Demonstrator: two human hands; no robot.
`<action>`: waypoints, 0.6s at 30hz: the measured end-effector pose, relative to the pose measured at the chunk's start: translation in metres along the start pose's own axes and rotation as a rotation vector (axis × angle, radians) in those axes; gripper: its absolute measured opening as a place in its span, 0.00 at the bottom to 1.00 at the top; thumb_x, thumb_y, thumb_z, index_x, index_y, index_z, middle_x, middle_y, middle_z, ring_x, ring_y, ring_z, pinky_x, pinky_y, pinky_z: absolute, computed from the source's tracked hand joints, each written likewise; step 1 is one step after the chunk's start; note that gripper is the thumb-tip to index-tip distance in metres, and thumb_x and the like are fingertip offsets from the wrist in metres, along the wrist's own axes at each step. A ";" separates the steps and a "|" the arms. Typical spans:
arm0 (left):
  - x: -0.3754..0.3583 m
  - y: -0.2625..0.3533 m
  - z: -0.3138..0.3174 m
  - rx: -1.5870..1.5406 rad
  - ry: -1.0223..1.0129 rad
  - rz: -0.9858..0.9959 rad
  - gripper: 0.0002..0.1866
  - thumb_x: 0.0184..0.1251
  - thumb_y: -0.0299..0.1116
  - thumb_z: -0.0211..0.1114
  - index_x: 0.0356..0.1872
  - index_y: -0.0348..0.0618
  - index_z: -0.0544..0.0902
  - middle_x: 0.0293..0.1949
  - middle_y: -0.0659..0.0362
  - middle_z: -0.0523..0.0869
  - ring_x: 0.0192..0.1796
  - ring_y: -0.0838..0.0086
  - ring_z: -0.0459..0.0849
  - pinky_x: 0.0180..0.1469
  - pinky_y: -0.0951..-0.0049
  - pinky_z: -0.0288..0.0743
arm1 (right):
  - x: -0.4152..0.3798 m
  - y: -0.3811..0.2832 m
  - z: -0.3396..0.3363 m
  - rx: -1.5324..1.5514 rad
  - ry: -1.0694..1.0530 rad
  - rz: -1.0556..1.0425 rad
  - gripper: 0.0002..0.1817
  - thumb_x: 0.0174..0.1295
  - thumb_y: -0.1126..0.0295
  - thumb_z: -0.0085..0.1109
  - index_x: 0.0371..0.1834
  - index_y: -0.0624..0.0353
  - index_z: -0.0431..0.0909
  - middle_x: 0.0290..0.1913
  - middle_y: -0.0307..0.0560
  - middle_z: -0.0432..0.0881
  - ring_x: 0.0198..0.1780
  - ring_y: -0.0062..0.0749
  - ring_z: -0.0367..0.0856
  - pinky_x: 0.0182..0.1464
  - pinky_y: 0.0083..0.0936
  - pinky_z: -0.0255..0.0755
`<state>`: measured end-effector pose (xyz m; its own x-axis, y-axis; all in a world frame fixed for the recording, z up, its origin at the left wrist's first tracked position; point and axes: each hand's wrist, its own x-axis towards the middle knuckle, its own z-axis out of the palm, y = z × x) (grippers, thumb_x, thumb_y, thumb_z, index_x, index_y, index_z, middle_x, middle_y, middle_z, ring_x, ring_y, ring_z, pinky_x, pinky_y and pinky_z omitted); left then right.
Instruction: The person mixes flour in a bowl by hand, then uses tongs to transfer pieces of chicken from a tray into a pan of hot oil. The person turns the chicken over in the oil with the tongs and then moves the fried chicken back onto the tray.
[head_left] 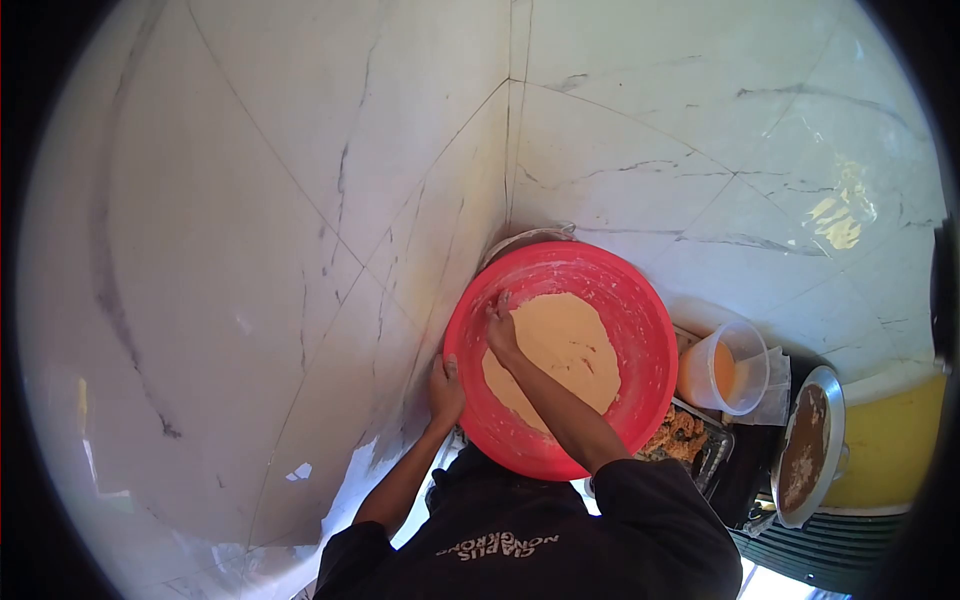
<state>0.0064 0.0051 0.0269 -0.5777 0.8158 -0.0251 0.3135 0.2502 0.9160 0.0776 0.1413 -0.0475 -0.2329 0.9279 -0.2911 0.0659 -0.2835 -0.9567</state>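
A large red basin (655,330) holds a bed of pale yellow flour-like powder (575,345), with smears of it up the inner wall. My left hand (446,392) grips the basin's left rim, thumb on top. Inside the basin, my right hand (501,328) is at the left edge of the powder, close to the inner wall. Its fingers look curled together, and whatever may be in them is hidden. A few short marks break the powder's surface right of my forearm.
Tiled walls (400,150) meet in a corner behind the basin. To the right are a clear plastic tub (742,370) with orange liquid, a tray of fried-looking pieces (680,436), a metal pan (834,440) with brown residue, and a yellow container (885,450).
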 end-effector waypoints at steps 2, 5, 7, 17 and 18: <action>0.003 0.003 0.003 0.017 0.020 -0.004 0.22 0.75 0.44 0.45 0.39 0.32 0.75 0.34 0.40 0.81 0.39 0.48 0.80 0.43 0.57 0.70 | -0.007 0.021 0.004 -0.125 -0.036 -0.179 0.29 0.71 0.68 0.38 0.73 0.65 0.47 0.74 0.61 0.49 0.75 0.45 0.51 0.72 0.27 0.48; -0.006 0.004 0.001 0.034 0.042 0.002 0.21 0.75 0.44 0.45 0.39 0.31 0.75 0.34 0.39 0.80 0.39 0.46 0.79 0.42 0.56 0.70 | -0.099 0.030 -0.002 -0.151 -0.324 -0.142 0.28 0.71 0.68 0.39 0.73 0.62 0.51 0.72 0.59 0.57 0.71 0.45 0.61 0.70 0.29 0.55; 0.004 -0.010 0.007 0.020 0.041 -0.009 0.21 0.76 0.43 0.44 0.39 0.32 0.74 0.33 0.40 0.80 0.38 0.46 0.79 0.42 0.56 0.69 | -0.144 0.019 -0.007 -0.253 -0.373 -0.132 0.27 0.71 0.68 0.39 0.72 0.62 0.53 0.72 0.57 0.57 0.70 0.41 0.63 0.68 0.29 0.57; -0.004 0.008 0.003 0.014 0.036 -0.013 0.20 0.76 0.43 0.45 0.37 0.31 0.73 0.32 0.40 0.80 0.36 0.48 0.79 0.41 0.58 0.69 | -0.031 -0.020 -0.011 -0.121 -0.014 -0.192 0.26 0.71 0.73 0.32 0.73 0.65 0.50 0.72 0.55 0.58 0.69 0.36 0.64 0.66 0.25 0.60; -0.007 0.011 0.001 0.039 0.029 -0.024 0.20 0.76 0.43 0.45 0.38 0.31 0.74 0.32 0.40 0.80 0.36 0.48 0.79 0.41 0.58 0.69 | -0.047 -0.005 -0.009 -0.067 -0.137 -0.234 0.26 0.71 0.73 0.32 0.73 0.64 0.51 0.72 0.55 0.58 0.70 0.36 0.62 0.67 0.25 0.60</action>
<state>0.0146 0.0030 0.0372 -0.6067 0.7942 -0.0346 0.3287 0.2902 0.8988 0.0972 0.1011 -0.0290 -0.3781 0.9236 -0.0634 0.0575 -0.0449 -0.9973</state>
